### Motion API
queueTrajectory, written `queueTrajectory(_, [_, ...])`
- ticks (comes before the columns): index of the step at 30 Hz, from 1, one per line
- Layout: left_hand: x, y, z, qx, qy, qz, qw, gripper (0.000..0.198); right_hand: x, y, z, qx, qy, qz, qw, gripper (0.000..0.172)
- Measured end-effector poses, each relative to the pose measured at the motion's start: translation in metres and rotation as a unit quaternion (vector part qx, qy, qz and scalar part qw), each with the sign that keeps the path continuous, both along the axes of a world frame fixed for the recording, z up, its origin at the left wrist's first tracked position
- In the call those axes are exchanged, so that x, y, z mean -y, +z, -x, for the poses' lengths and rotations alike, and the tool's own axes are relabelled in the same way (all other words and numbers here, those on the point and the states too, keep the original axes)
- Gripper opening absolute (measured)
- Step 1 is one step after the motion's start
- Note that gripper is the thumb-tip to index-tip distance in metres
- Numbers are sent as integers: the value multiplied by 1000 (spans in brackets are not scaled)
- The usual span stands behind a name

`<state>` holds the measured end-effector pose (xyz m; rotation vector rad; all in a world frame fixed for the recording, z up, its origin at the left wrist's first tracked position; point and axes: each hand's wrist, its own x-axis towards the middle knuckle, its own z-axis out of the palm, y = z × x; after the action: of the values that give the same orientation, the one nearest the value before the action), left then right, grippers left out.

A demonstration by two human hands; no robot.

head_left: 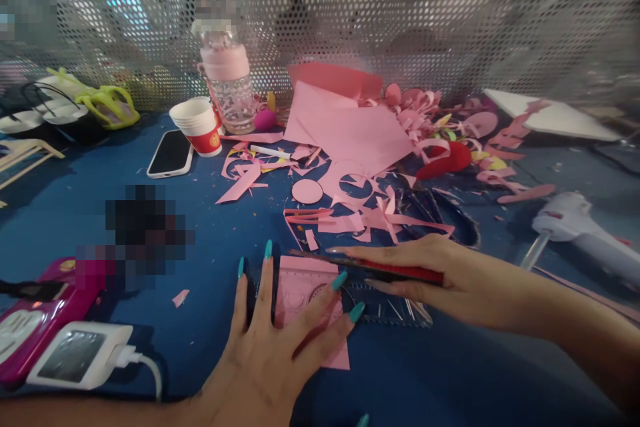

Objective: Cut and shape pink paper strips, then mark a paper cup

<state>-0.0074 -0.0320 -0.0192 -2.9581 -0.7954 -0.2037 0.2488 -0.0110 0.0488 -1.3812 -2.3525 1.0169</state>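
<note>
My left hand point(273, 347) lies flat with fingers spread, pressing down on a clear ruler point(390, 310) and a pink paper piece point(300, 287) on the blue table. My right hand point(440, 273) comes in from the right and grips a red-handled cutting tool point(395, 270), its tip pointing left along the top edge of the pink piece. Both hands sit close together at the table's front centre.
Pink paper sheets point(345, 127) and scraps litter the middle. A paper cup point(197, 125), a phone point(171, 152) and a bottle point(226, 73) stand behind. A white glue gun point(575, 223) lies right; a power bank point(77, 355) and a magenta device point(35, 320) lie left. Perforated metal screen point(400, 7) behind.
</note>
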Motion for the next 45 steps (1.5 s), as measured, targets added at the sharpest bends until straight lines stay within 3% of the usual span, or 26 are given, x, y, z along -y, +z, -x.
queueTrajectory(3, [-1, 2, 2, -1, -6, 8, 1000, 76, 2, 2, 7, 13, 21, 47, 999, 43])
queueTrajectory(16, [-2, 11, 4, 14, -6, 61, 998, 76, -4, 9, 13, 12, 10, 119, 993, 44])
queueTrajectory(23, [-2, 15, 4, 9, -9, 108, 994, 78, -16, 13, 13, 7, 53, 144, 988, 42])
queueTrajectory(29, [0, 14, 5, 27, 0, 89, 996, 77, -15, 22, 17, 20, 48, 131, 990, 40])
queueTrajectory(38, [-1, 16, 6, 31, -8, 85, 996, 77, -24, 52, 32, 74, 68, 75, 992, 34])
queueTrajectory(45, [1, 11, 3, 17, 1, 79, 997, 77, -27, 59, 33, 143, 50, 60, 987, 35])
